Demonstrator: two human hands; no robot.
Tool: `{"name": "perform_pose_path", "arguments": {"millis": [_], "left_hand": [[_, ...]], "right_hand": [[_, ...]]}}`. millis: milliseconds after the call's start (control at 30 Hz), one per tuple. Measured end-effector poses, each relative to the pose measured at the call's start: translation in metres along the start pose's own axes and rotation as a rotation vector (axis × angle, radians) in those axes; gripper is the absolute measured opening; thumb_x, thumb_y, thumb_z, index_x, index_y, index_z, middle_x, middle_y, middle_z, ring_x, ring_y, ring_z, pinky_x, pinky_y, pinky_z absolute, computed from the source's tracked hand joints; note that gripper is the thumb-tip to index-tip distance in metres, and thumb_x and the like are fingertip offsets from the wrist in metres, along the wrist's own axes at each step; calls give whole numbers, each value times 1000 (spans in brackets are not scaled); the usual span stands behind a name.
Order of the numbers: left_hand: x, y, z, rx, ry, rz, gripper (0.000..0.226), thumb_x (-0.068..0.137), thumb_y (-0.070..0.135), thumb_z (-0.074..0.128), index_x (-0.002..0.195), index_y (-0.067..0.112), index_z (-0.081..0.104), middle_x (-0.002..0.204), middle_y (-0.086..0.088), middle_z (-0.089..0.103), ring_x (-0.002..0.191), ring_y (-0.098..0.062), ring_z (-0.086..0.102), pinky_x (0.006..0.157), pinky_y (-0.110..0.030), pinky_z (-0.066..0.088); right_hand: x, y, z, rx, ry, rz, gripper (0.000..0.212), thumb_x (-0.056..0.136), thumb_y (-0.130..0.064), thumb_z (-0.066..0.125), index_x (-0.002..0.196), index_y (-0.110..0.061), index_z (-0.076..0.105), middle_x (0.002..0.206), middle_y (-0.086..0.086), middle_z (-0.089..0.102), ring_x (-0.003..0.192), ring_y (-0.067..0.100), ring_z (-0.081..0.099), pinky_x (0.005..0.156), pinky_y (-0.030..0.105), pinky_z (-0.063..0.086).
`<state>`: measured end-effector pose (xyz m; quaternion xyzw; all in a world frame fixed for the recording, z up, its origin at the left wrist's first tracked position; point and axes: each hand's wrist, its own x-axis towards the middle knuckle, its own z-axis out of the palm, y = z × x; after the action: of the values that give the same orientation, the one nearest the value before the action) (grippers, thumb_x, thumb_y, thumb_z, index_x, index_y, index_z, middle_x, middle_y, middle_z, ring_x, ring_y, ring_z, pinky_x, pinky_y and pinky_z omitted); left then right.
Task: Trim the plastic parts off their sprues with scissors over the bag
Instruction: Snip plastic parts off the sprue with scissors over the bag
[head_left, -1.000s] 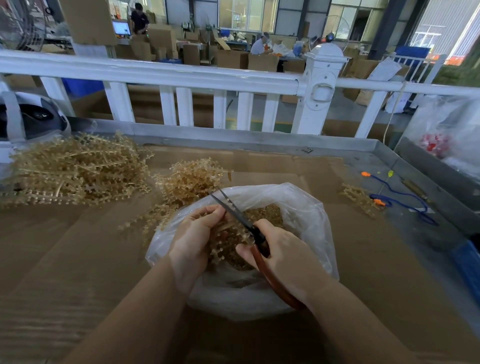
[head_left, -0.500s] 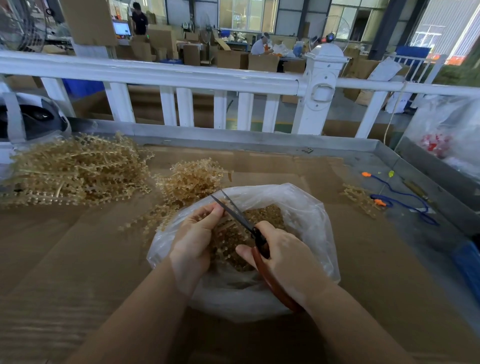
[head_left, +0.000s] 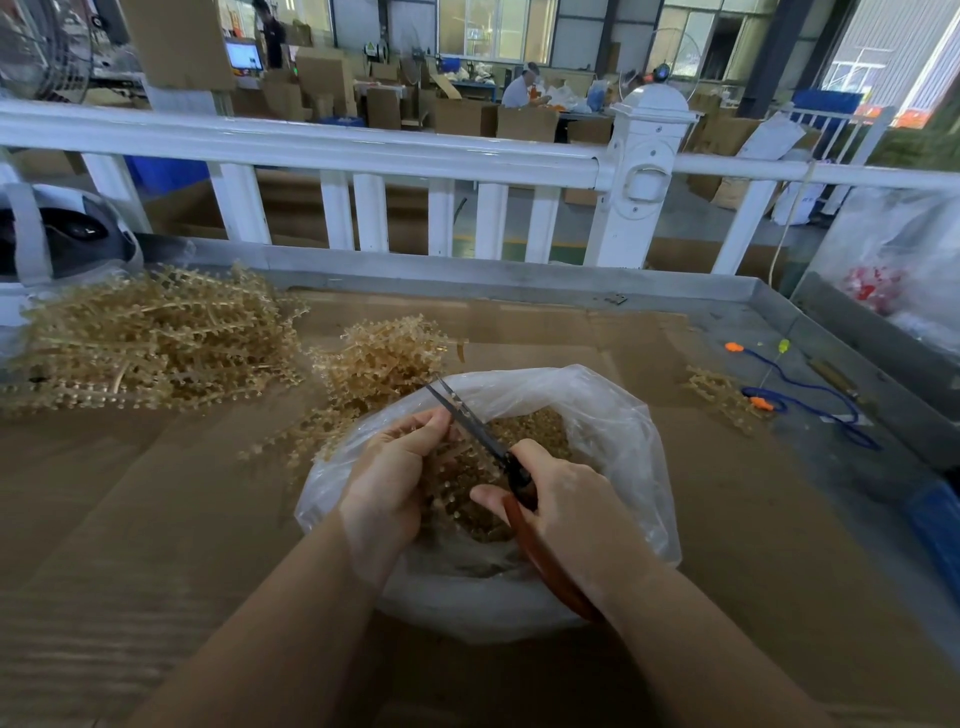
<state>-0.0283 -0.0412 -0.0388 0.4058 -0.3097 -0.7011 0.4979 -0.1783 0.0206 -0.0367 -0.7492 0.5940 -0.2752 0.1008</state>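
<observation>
Cardboard tabletop (head_left: 156, 519), bag (head_left: 623, 431) of trimmed parts (head_left: 535, 423)

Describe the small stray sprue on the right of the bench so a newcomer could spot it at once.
Start at the clear plastic bag in the middle of the cardboard-covered bench. Look right: the stray sprue lies alone beside a blue cord. Unlike the big tan piles on the left, it is one small piece.

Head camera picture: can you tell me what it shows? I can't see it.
Two hands work over a clear bag on a cardboard-covered table: the left hand holds a tan sprue, and the right hand grips scissors cutting at it. Sprue piles lie to the left, before a white fence.
</observation>
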Motion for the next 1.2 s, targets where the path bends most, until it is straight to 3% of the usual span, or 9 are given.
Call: {"name": "perform_pose_path", "arguments": {"millis": [233, 367, 667, 800, 900, 1000, 1067, 1133, 1200], "left_hand": [[1, 1, -2, -5, -35, -37, 9, 82, 15, 62, 81, 6, 62, 68, -9, 66, 65, -23, 66, 64, -31, 56], [0, 0, -1, 76, -54, -44, 21, 65, 19, 67, 82, 7, 65, 72, -11, 69, 63, -20, 68, 56, -28, 54], [0, 1, -1, 93, -55, -44, 5, 81, 11, 64, 76, 9, 64, 65, -8, 67, 58, -19, 66, 60, -30, 52], [0, 1, 0, 94, -48, -51, 3, 84, 9, 63, 83, 7, 63, 68, -9, 67, 62, -20, 66, 61, -30, 55], [-2, 1, 0, 110, -75, -53, 17, 74, 16, 68, 88, 7, 65, 73, -11, 70, 66, -22, 70, 57, -29, 57], [-2, 3, 0, 135, -98, -45, 35, 75, 35, 67, 97, 9, 67, 85, -12, 73, 79, -25, 71, 69, -36, 57], [-3, 7, 2, 121, -167, -62, 39, 83, 43, 58, 100, 9, 65, 78, -9, 71, 70, -21, 69, 63, -32, 55], [-5, 14, 3, 20, -243, -67, 21, 76, 24, 60, 91, 10, 62, 67, -5, 57, 49, -14, 56, 45, -22, 47], [-7, 20, 4, 10, -364, -61, 31, 66, -1, 59, 97, -1, 65, 84, -17, 64, 67, -25, 64, 59, -30, 55]], "right_hand": [[-1, -2, -1, -12, 17, -18, 43, 84, -65, 38, 91, -23, 48, 75, -8, 58, 69, 7, 58, 69, 25, 51], [1, -1, 0, -7, 16, -5, 47, 82, -68, 31, 93, -25, 46, 78, -6, 58, 72, 8, 57, 71, 27, 50], [1, 1, -1, 52, 17, 8, 43, 85, -63, 42, 93, -21, 51, 77, -6, 62, 72, 8, 61, 71, 29, 53], [0, 3, -1, 52, 28, 9, 37, 87, -57, 48, 90, -21, 52, 76, -6, 62, 69, 7, 61, 69, 25, 53], [0, 3, -3, 66, 32, 3, 37, 85, -60, 47, 84, -24, 49, 66, -13, 54, 61, 2, 55, 61, 15, 46], [0, 2, -7, 156, 51, 26, 38, 80, -65, 43, 78, -27, 46, 62, -12, 49, 57, 1, 52, 57, 12, 39], [2, 2, -11, 208, 69, 66, 38, 80, -63, 45, 78, -25, 48, 65, -7, 52, 58, 4, 51, 58, 15, 41], [4, 4, -14, 235, 74, 99, 39, 85, -57, 49, 83, -19, 53, 72, -3, 57, 63, 7, 54, 62, 19, 44], [4, 5, -15, 235, 65, 116, 36, 88, -53, 51, 88, -17, 56, 77, -1, 60, 69, 8, 57, 66, 19, 46]]}}
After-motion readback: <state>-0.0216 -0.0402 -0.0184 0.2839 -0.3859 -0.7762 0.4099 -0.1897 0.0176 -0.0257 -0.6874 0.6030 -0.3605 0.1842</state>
